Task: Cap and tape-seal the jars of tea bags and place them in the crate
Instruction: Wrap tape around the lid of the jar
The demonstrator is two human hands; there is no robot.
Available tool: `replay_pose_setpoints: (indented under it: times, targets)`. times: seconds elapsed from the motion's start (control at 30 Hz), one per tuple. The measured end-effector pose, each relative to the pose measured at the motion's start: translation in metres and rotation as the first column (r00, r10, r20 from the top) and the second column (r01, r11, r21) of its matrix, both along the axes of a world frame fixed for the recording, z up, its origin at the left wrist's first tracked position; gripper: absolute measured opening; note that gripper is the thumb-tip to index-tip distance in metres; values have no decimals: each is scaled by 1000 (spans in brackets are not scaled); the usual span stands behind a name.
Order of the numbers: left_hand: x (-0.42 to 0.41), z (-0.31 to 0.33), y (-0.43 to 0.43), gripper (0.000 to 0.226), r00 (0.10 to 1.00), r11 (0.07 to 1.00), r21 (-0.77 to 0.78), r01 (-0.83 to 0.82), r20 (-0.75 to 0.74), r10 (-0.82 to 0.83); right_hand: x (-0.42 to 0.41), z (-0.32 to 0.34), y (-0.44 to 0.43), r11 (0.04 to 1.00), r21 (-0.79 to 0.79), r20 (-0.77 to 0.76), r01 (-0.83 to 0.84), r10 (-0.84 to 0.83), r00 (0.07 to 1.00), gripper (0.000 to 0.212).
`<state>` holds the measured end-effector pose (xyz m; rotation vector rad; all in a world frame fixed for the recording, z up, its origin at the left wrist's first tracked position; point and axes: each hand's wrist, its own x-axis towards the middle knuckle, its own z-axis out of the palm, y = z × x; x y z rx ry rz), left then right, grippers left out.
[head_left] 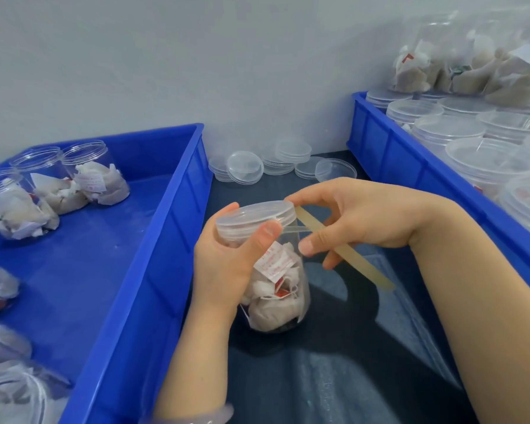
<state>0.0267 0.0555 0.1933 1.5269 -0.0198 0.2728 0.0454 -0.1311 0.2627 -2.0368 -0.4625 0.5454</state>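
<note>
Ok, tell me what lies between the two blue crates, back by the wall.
A cluster of loose clear lids lies on the dark surface between the left crate and the right crate, seen in the head view.

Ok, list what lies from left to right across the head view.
Uncapped jars → left blue crate wall → left hand gripping the capped jar → right hand pinching the tape strip → right blue crate.

Left crate point(166, 228) and right crate point(389, 154) run off the edges; the paper tag point(274, 264) is unreadable.
</note>
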Motion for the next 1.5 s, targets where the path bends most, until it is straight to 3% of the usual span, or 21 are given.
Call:
replay_pose_setpoints:
  times: [0.2,0.3,0.47,0.53,0.63,0.7,0.77,0.87,1.0,1.2,1.33,1.5]
  targets:
    - [0,0,4,75,996,995,-54,89,-9,-90,-1,6,-4,984,-128,189,123,-98,977,69]
    - [-4,1,5,94,983,981,-65,181,1,-182,0,4,-5,988,-104,144,111,-95,985,75]
    - [-6,-1,9,107,942,935,-123,332,1,-334,2,-4,1,1000,0,66,18,-18,998,58]
    - [-6,0,7,113,958,952,-124,280,-25,-285,4,-7,4,999,-16,79,42,-40,996,64]
    - [-8,5,2,110,997,996,34,79,11,-79,4,-8,6,992,-54,127,116,-109,986,74]
    - [-9,9,-2,117,999,988,150,25,28,-29,5,-6,8,986,-97,186,135,-115,976,72]
    - [-9,9,-4,119,999,985,172,11,39,-18,5,-4,10,986,-122,199,116,-90,976,63]
    - [-10,7,-2,111,999,983,181,5,49,-14,3,-2,3,994,-102,149,34,-18,989,51]
    - [-8,4,-2,89,996,988,153,14,90,-28,1,1,-10,996,-83,135,-19,30,990,62]
    - [-7,4,-2,83,994,997,31,73,82,-75,6,-5,-9,1000,-26,97,-13,16,995,67]
    - [-7,1,2,72,983,989,29,147,109,-149,8,-9,-8,999,-31,103,-23,26,994,59]
    - [-8,0,7,74,968,980,76,183,159,-193,15,-18,-3,998,-50,146,22,-15,989,65]
